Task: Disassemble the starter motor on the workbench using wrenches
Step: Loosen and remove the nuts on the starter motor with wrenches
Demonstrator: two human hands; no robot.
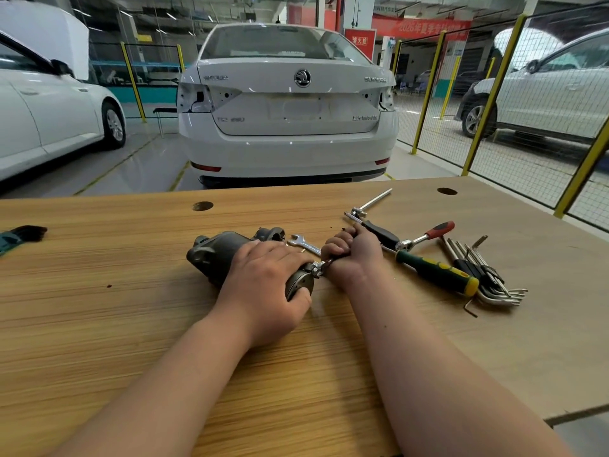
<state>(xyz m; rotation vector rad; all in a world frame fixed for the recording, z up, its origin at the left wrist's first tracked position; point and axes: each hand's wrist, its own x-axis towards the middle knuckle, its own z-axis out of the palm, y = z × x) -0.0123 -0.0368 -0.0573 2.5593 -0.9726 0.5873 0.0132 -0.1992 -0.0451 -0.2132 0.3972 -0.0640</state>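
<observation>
Pressure on the starter motor (pixel 216 255) came from the left hand (pixel 263 288), which lay over the dark housing with its fingers wrapped across the top and the thumb hooked under the round end cap. This pinned the motor on its side near the middle of the worktop (pixel 131 308), about halfway between the left and right edges. The right hand (pixel 352 255) was closed in a fist around a wrench (pixel 318 268). Only the wrench's bright head showed, set against a fastener at the rim of the end cap; its shank was hidden in the fist. The step in hand looked like cracking loose an end-cap bolt. The next move would probably call for a firm swing of the wrench while the left hand stopped the housing rolling, with the head kept square so it would not slip off. An open-end spanner (pixel 303 244) lay just behind the hands. Towards the right edge lay a red-handled ratchet (pixel 428 235), a green and yellow screwdriver (pixel 438 272) and a bunch of hex keys (pixel 487 278).
</observation>
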